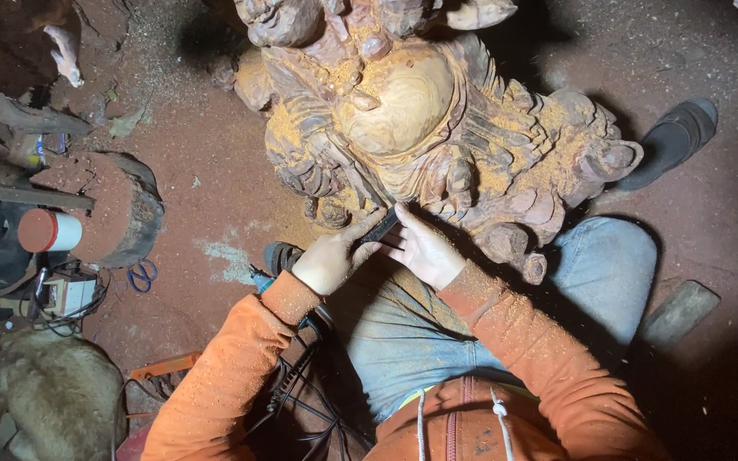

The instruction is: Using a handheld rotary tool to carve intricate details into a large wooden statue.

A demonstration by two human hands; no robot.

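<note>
A large carved wooden figure (403,111) lies on the floor in front of me, its folds dusted with yellow sawdust. My left hand (330,256) grips a slim dark hand tool (377,229) whose tip points into the lower carved folds. My right hand (424,248) rests beside it, fingers spread against the tool and the wood. Both sleeves are orange and covered in sawdust. My legs in blue jeans (591,273) sit under the carving's lower edge.
A round wood stump (121,209) with a red-topped white can (49,230) stands at left. Blue-handled scissors (141,275) lie on the red dusty floor. Black cables (301,401) run by my left arm. A dark shoe (672,137) and a wood block (681,312) are at right.
</note>
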